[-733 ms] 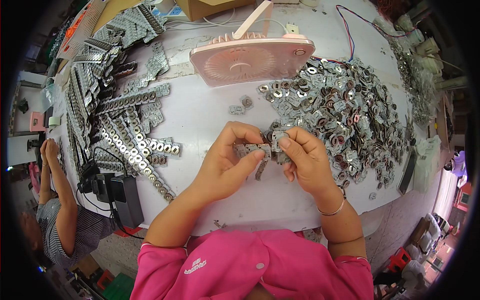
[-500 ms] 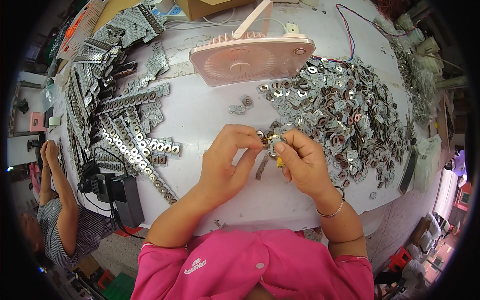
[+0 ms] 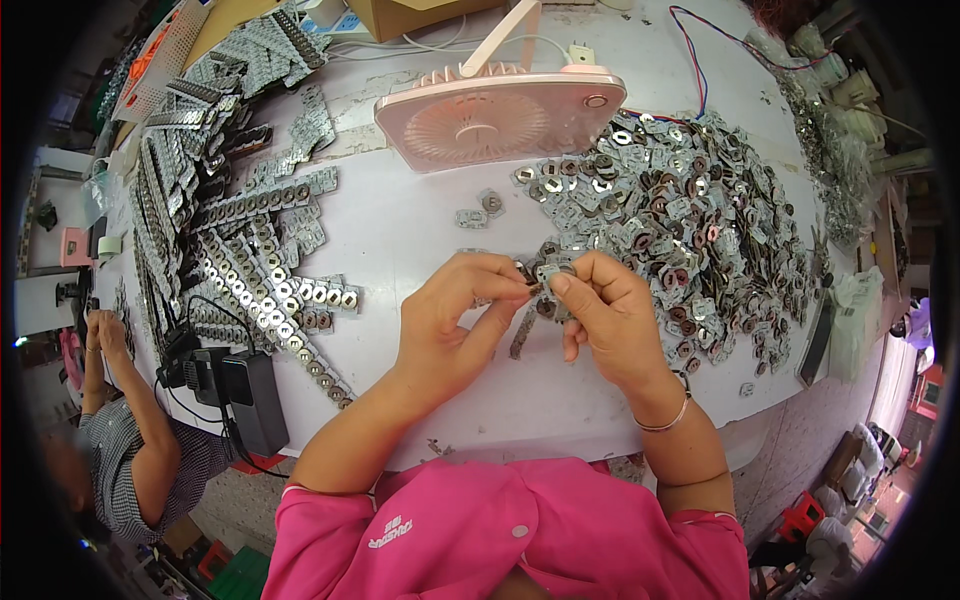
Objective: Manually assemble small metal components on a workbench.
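In front of me, at the near edge of the heap, my two hands meet. My right hand [image 3: 615, 315] pinches a small grey metal part [image 3: 549, 272] between thumb and forefinger. Thumb and fingertips of my left hand [image 3: 455, 315] are closed at the left side of that part, on something small and dark that I cannot make out. More such parts, flat plates with round discs, lie in a big loose heap [image 3: 690, 230] to the right. Two loose ones [image 3: 490, 202] lie beyond my left hand. A narrow greyish strip [image 3: 521, 332] shows below my fingertips.
A pink fan [image 3: 480, 125] stands beyond my hands. Rows of joined metal parts [image 3: 265, 285] cover the left of the white table [image 3: 400, 215]. Black power adapters [image 3: 252, 400] with cables sit at the left edge. A co-worker's hands [image 3: 105, 330] are at far left.
The part in my right hand has tilted, and the yellow bit below it no longer shows. My right fingers have shifted slightly. The co-worker's hands have moved down a little.
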A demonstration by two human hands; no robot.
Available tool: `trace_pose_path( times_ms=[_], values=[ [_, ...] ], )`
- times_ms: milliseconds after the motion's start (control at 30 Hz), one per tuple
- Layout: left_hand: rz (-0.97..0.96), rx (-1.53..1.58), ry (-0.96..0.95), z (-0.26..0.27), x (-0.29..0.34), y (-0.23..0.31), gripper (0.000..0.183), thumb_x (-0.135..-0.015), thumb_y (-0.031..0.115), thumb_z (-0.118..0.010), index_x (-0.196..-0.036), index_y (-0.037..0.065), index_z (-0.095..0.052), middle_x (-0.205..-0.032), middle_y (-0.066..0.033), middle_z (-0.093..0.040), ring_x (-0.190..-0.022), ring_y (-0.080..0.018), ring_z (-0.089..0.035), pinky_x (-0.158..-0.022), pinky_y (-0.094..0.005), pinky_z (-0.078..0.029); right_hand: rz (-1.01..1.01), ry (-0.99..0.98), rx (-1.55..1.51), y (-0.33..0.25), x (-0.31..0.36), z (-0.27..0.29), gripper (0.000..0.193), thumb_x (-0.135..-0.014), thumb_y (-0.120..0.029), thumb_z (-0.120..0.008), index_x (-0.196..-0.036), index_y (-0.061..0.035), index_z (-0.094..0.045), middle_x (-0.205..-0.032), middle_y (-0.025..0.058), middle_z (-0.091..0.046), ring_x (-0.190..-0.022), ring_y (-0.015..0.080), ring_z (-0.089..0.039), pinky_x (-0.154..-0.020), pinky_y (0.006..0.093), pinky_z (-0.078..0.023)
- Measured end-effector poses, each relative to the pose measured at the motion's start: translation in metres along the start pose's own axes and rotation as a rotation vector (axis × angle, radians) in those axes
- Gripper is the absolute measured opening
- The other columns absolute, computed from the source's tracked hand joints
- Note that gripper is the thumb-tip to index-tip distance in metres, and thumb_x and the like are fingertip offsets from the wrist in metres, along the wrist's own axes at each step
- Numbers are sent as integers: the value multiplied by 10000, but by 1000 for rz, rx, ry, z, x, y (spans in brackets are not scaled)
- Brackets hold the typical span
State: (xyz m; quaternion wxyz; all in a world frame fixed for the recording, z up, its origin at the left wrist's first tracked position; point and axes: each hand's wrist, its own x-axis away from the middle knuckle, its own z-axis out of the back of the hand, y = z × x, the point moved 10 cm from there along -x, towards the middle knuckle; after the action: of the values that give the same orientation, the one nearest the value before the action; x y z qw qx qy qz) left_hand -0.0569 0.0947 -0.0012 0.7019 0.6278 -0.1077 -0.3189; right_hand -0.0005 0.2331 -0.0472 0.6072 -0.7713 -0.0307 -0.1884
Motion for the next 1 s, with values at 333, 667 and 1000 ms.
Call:
trace_pose_path(
  times_ms=[333, 667, 1000],
  values=[
    [277, 377, 19, 3, 1, -31, 188, -858, -52, -700, -1026, -7, -630, -1035, -85, -621, -954, -134, -594, -831, -277, -505, 139, -68, 301, -16, 1, -4, 209, -928, -196, -689, -989, -4, -744, -689, 17, -660, -594, 52, -602, -518, 200, -479],
    [578, 541, -31, -5, 9, -44, 210, -866, 19, -725, -1061, 2, -648, -989, -63, -690, -833, -115, -659, -728, -242, -548, 37, -175, 123, -11, 1, -7, 223, -951, -214, -661, -972, -2, -727, -743, 42, -660, -575, 67, -602, -427, 201, -448],
    [500, 401, -15, 11, 4, -38, 214, -842, -32, -729, -1042, -8, -656, -1012, -81, -663, -842, -122, -648, -753, -252, -550, 60, -199, 279, -13, 2, -6, 199, -928, -205, -686, -962, -15, -738, -716, 35, -669, -599, 56, -610, -444, 209, -476]
  ],
)
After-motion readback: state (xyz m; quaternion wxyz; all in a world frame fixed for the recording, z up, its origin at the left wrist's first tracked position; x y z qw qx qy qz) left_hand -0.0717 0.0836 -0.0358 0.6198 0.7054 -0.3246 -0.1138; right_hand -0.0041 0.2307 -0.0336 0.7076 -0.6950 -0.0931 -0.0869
